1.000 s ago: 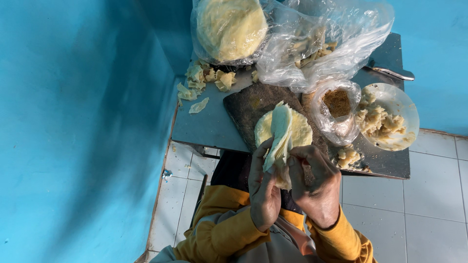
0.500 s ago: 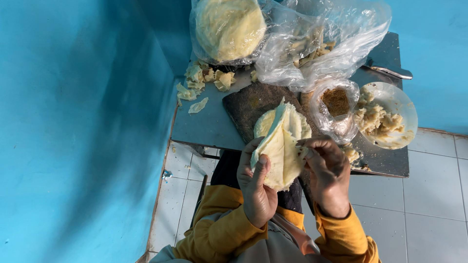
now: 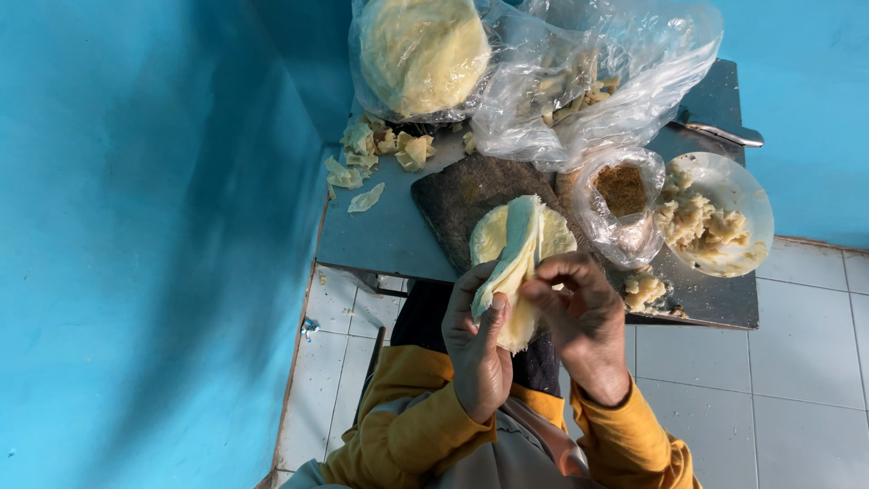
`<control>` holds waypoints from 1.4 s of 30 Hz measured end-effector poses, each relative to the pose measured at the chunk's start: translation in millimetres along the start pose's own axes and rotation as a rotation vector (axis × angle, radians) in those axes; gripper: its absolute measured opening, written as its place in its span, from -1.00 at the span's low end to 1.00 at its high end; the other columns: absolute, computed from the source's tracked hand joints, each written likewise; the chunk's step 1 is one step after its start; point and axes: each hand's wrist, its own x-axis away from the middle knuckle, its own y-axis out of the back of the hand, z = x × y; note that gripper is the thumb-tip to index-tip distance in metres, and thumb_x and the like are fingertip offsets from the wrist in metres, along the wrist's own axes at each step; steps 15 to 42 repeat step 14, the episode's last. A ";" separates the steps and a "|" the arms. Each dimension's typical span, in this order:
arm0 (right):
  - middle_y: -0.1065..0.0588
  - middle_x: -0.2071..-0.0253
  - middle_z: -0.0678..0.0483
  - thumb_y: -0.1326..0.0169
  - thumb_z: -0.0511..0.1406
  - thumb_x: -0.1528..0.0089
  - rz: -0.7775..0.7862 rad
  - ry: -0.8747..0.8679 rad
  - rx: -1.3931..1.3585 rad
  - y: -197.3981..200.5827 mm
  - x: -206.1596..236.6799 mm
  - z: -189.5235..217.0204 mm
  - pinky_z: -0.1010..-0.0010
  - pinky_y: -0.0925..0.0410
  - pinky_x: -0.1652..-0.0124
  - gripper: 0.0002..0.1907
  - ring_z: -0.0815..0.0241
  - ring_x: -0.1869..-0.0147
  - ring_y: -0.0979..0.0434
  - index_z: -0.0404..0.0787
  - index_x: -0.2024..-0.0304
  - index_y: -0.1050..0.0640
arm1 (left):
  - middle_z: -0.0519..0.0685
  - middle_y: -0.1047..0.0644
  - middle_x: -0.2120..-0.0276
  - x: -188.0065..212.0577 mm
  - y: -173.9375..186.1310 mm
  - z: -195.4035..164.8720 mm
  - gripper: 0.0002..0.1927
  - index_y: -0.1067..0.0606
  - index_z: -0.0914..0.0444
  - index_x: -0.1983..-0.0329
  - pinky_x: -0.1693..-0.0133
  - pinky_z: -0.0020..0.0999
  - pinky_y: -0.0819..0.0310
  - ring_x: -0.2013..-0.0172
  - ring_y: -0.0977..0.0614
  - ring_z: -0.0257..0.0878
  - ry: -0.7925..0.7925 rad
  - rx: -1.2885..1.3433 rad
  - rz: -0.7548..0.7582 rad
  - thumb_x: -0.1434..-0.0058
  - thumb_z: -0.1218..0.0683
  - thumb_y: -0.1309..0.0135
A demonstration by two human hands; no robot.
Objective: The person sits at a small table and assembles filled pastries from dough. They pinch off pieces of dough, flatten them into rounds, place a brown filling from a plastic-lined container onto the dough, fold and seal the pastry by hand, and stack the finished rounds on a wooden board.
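Blue wall fills the left of the frame, and pale floor tiles run along the near right; the person's body is cut off at the bottom edge, only yellow sleeves showing. Beside the wall stands a grey table with torn dough scraps on its far left. Further right, a clear bag holds a round stack of pale sheets, cropped by the top edge. A second, crumpled bag blurs its contents beyond telling. On the table lies a dark board, partly hidden by a thin pale wrapper sheet, which both hands hold up over the near edge. Its long axis runs from near to far, tilted slightly right, the far end over the board. Left hand grips its near left edge, thumb pressed to the sheet; right hand pinches the right side. Right again sit a small bag of brown filling and a white bowl of crumbly mix.
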 end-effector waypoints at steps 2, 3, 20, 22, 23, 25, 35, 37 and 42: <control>-0.47 0.07 0.03 -0.18 -0.42 -0.35 -0.022 -0.053 -0.071 8.3 0.8 -2.5 0.48 -0.45 0.04 -0.80 0.30 0.02 -0.52 -0.35 0.00 -0.49 | 0.03 -0.53 -0.11 1.1 1.7 -0.6 -0.60 -0.41 0.36 -0.25 -0.16 -0.39 -0.43 -0.12 -0.54 -0.28 0.022 0.009 -0.033 -0.39 0.15 -0.12; -0.47 0.09 0.03 -0.17 -0.43 -0.36 -0.038 -0.114 -0.113 12.5 0.4 -3.1 0.51 -0.43 0.03 -0.80 0.31 0.03 -0.50 -0.37 -0.01 -0.49 | 0.03 -0.53 -0.11 1.1 2.1 -0.5 -0.61 -0.41 0.36 -0.24 -0.16 -0.39 -0.43 -0.11 -0.54 -0.28 0.020 0.012 -0.040 -0.39 0.15 -0.13; -0.57 0.21 -0.16 -0.12 -0.41 -0.38 -0.074 -0.143 -0.268 28.8 -3.9 -31.3 0.39 -0.51 0.24 -0.83 0.09 0.22 -0.59 -0.34 0.01 -0.48 | 0.03 -0.53 -0.12 -3.3 9.0 1.9 -0.58 -0.40 0.37 -0.26 -0.19 -0.33 -0.42 -0.12 -0.54 -0.25 0.020 0.041 -0.033 -0.40 0.14 -0.16; -0.57 0.21 -0.16 -0.12 -0.41 -0.38 -0.074 -0.143 -0.268 28.8 -3.9 -31.3 0.39 -0.51 0.24 -0.83 0.09 0.22 -0.59 -0.34 0.01 -0.48 | 0.03 -0.53 -0.12 -3.3 9.0 1.9 -0.58 -0.40 0.37 -0.26 -0.19 -0.33 -0.42 -0.12 -0.54 -0.25 0.020 0.041 -0.033 -0.40 0.14 -0.16; -0.57 0.21 -0.16 -0.12 -0.41 -0.38 -0.074 -0.143 -0.268 28.8 -3.9 -31.3 0.39 -0.51 0.24 -0.83 0.09 0.22 -0.59 -0.34 0.01 -0.48 | 0.03 -0.53 -0.12 -3.3 9.0 1.9 -0.58 -0.40 0.37 -0.26 -0.19 -0.33 -0.42 -0.12 -0.54 -0.25 0.020 0.041 -0.033 -0.40 0.14 -0.16; -0.57 0.21 -0.16 -0.12 -0.41 -0.38 -0.074 -0.143 -0.268 28.8 -3.9 -31.3 0.39 -0.51 0.24 -0.83 0.09 0.22 -0.59 -0.34 0.01 -0.48 | 0.03 -0.53 -0.12 -3.3 9.0 1.9 -0.58 -0.40 0.37 -0.26 -0.19 -0.33 -0.42 -0.12 -0.54 -0.25 0.020 0.041 -0.033 -0.40 0.14 -0.16; -0.57 0.21 -0.16 -0.12 -0.41 -0.38 -0.074 -0.143 -0.268 28.8 -3.9 -31.3 0.39 -0.51 0.24 -0.83 0.09 0.22 -0.59 -0.34 0.01 -0.48 | 0.03 -0.53 -0.12 -3.3 9.0 1.9 -0.58 -0.40 0.37 -0.26 -0.19 -0.33 -0.42 -0.12 -0.54 -0.25 0.020 0.041 -0.033 -0.40 0.14 -0.16; -0.57 0.21 -0.16 -0.12 -0.41 -0.38 -0.074 -0.143 -0.268 28.8 -3.9 -31.3 0.39 -0.51 0.24 -0.83 0.09 0.22 -0.59 -0.34 0.01 -0.48 | 0.03 -0.53 -0.12 -3.3 9.0 1.9 -0.58 -0.40 0.37 -0.26 -0.19 -0.33 -0.42 -0.12 -0.54 -0.25 0.020 0.041 -0.033 -0.40 0.14 -0.16; -0.57 0.21 -0.16 -0.12 -0.41 -0.38 -0.074 -0.143 -0.268 28.8 -3.9 -31.3 0.39 -0.51 0.24 -0.83 0.09 0.22 -0.59 -0.34 0.01 -0.48 | 0.03 -0.53 -0.12 -3.3 9.0 1.9 -0.58 -0.40 0.37 -0.26 -0.19 -0.33 -0.42 -0.12 -0.54 -0.25 0.020 0.041 -0.033 -0.40 0.14 -0.16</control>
